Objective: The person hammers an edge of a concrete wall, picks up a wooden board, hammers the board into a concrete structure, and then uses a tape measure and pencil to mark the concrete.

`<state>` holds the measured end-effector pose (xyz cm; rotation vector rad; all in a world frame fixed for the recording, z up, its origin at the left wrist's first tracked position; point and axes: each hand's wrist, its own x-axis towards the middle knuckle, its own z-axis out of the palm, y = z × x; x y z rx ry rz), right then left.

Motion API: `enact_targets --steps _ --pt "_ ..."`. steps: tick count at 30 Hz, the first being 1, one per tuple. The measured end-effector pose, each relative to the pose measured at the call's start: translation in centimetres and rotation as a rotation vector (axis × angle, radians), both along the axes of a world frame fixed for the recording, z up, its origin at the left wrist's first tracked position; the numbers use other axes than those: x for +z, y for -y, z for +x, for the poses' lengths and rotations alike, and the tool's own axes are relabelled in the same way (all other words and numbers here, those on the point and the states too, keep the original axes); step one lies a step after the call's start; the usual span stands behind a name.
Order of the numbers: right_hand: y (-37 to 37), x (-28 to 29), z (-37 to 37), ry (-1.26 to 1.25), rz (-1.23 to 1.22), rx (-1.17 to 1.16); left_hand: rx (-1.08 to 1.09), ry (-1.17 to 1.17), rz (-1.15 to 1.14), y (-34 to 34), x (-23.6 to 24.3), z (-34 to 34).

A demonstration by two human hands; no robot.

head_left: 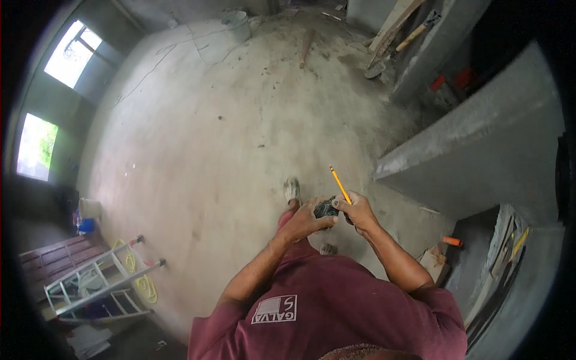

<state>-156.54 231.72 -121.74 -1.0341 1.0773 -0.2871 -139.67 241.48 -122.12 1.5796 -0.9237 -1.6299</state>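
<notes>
In front of my chest both hands meet around a small, dark, blocky object [324,208], too smeared to name its kind. My left hand [305,219] grips it from the left, thumb below and fingers above. My right hand [358,211] is closed at its right side, thumb bent toward it. Between the right hand's fingers a yellow pencil [339,182] is held, slanting up and left with its eraser end away from me. Part of the dark object is hidden behind the fingers.
A metal ladder [108,282] lies at the left beside coiled yellow hose [146,288]. A bucket [236,27] stands far off near a loose cable. Grey walls [474,138] jut in from the right, with a shovel [408,43] leaning behind. A wooden piece [306,48] lies on the floor.
</notes>
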Motion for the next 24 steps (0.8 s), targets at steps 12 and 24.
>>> enact_targets --steps 12,24 --pt "37.8 -1.4 21.9 0.001 0.073 -0.158 -0.292 -0.091 -0.046 36.4 -6.4 26.0" --pt "85.5 -4.8 38.6 0.120 -0.028 -0.204 -0.340 -0.002 0.068 76.9 -12.3 44.6"
